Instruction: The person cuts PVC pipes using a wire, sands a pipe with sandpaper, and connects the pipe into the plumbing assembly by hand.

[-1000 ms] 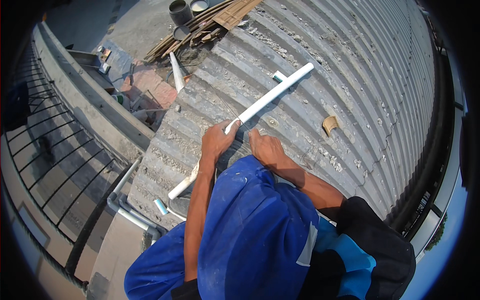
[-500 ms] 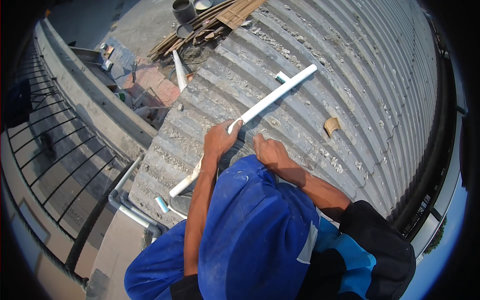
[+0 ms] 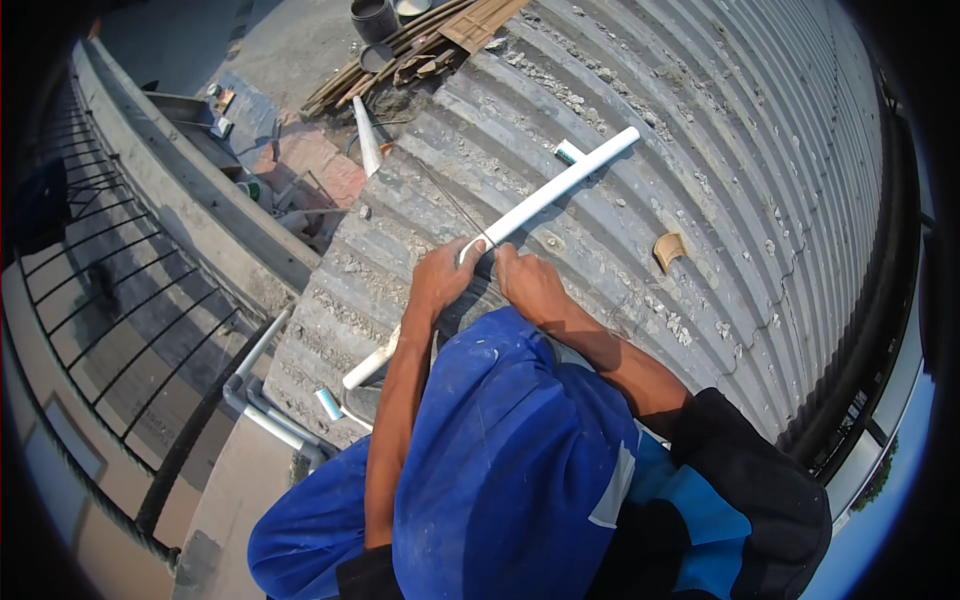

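White pipe [image 3: 565,190] gripped in left hand's [image 3: 440,278] fingers near corrugated sheet's [image 3: 800,200] left edge; thin dark blade [image 3: 455,205], laid across pipe, pinched by right hand's [image 3: 528,281] fingers

white pipe [image 3: 561,188], blue trousers [image 3: 490,440], grey ribbed sheeting [image 3: 790,240]; black-and-blue shirt [image 3: 755,450]

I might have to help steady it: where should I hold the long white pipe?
Probably midway along its far stretch, from above and the right. There the long white pipe is a plain round tube, clear of the left hand and thin dark tool; a small cylinder sits at its left.
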A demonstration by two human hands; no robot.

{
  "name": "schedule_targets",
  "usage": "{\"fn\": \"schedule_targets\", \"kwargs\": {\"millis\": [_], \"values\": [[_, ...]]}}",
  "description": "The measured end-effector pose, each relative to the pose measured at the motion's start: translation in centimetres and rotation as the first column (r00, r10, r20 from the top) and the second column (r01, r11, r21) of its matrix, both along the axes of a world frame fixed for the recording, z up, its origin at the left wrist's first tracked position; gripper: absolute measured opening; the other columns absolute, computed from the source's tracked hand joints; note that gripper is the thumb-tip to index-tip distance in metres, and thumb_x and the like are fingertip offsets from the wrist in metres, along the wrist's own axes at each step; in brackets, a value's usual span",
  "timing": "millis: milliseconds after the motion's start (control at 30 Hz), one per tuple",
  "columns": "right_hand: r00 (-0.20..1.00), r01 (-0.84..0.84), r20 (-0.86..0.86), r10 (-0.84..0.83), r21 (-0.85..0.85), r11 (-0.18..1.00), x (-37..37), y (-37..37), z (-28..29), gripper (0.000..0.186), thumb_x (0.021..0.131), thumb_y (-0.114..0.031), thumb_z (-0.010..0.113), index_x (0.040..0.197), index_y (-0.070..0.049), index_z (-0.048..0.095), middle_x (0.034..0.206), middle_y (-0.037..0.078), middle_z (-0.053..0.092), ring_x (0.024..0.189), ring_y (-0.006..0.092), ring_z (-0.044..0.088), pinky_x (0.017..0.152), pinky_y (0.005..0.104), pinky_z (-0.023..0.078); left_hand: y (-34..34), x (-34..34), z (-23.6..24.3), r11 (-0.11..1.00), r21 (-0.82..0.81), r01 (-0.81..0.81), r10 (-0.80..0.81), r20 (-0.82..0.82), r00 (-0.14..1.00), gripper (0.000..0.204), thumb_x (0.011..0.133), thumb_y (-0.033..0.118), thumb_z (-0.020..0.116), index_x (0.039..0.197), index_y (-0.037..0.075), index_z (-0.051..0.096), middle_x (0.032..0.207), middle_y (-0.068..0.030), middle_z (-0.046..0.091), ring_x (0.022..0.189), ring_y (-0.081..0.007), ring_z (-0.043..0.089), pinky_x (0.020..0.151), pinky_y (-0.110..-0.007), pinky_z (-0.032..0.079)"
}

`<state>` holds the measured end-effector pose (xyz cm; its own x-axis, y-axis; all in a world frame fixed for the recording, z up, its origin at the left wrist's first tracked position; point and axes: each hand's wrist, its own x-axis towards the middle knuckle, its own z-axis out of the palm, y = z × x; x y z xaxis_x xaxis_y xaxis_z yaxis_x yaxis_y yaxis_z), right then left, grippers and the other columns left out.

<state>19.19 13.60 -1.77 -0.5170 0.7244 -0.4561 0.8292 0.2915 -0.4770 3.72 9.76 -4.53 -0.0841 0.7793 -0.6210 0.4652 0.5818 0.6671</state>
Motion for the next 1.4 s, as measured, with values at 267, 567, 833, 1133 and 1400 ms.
{"fn": "schedule_targets", "kwargs": {"millis": [267, 567, 833, 1133, 1400], "values": [[1.000, -0.012, 0.018, 0.012, 0.002, 1.000, 0.2, 0.1, 0.1, 0.020, 0.090, -0.016, 0.042, 0.085, 0.003, 0.047, 0.057, 0.025, 0.057, 0.055, 0.0404, 0.060, 0.050, 0.0487, 0.048, 0.2, 0.6, 0.5, 0.993, 0.079, 0.085, -0.079, -0.075, 0.994, 0.038, 0.091, 0.040, 0.043, 0.101, 0.007, 0.059, 0.086, -0.0215, 0.063, 0.085, -0.0405, 0.058, 0.073, -0.047, 0.045], [0.994, -0.006, 0.108, 0.014, -0.069, 0.998, 0.4, 0.6, 0.7, 0.018, 0.088, -0.015, 0.043, 0.087, 0.003, 0.047, 0.061, 0.027, 0.058, 0.058, 0.0416, 0.061, 0.053, 0.0512, 0.048, 0.2, 1.3, 0.4, 0.985, 0.146, 0.087, -0.071, -0.111, 0.991, 0.034, 0.091, 0.038, 0.045, 0.099, 0.008, 0.059, 0.081, -0.0217, 0.062, 0.080, -0.0409, 0.058, 0.069, -0.047, 0.044], [0.993, 0.005, 0.115, 0.004, -0.082, 0.997, 2.4, -0.9, 1.5, 0.024, 0.092, -0.020, 0.040, 0.089, 0.003, 0.047, 0.059, 0.027, 0.055, 0.057, 0.0444, 0.058, 0.051, 0.0518, 0.045, 0.3, 0.9, 0.2, 0.991, 0.070, 0.114, -0.104, -0.133, 0.986, 0.035, 0.091, 0.039, 0.044, 0.097, 0.008, 0.059, 0.082, -0.0215, 0.062, 0.079, -0.0410, 0.058, 0.069, -0.047, 0.044], [0.986, 0.029, 0.168, -0.015, -0.081, 0.996, 2.3, -1.2, 1.4, 0.021, 0.090, -0.017, 0.042, 0.085, 0.003, 0.047, 0.058, 0.027, 0.056, 0.056, 0.0431, 0.059, 0.052, 0.0504, 0.048, 0.0, 1.5, 0.2, 0.989, 0.114, 0.098, -0.083, -0.126, 0.989, 0.035, 0.091, 0.039, 0.044, 0.098, 0.009, 0.059, 0.082, -0.0204, 0.063, 0.080, -0.0407, 0.058, 0.070, -0.047, 0.045], [0.982, 0.008, 0.189, 0.004, -0.067, 0.998, 2.5, -2.7, 2.0, 0.023, 0.091, -0.018, 0.041, 0.083, 0.002, 0.047, 0.060, 0.026, 0.057, 0.058, 0.0417, 0.060, 0.052, 0.0496, 0.049, -0.2, 1.1, 0.4, 0.994, 0.034, 0.100, -0.094, -0.158, 0.983, 0.036, 0.091, 0.040, 0.043, 0.096, 0.008, 0.059, 0.082, -0.0204, 0.063, 0.080, -0.0405, 0.059, 0.069, -0.048, 0.045]]}}
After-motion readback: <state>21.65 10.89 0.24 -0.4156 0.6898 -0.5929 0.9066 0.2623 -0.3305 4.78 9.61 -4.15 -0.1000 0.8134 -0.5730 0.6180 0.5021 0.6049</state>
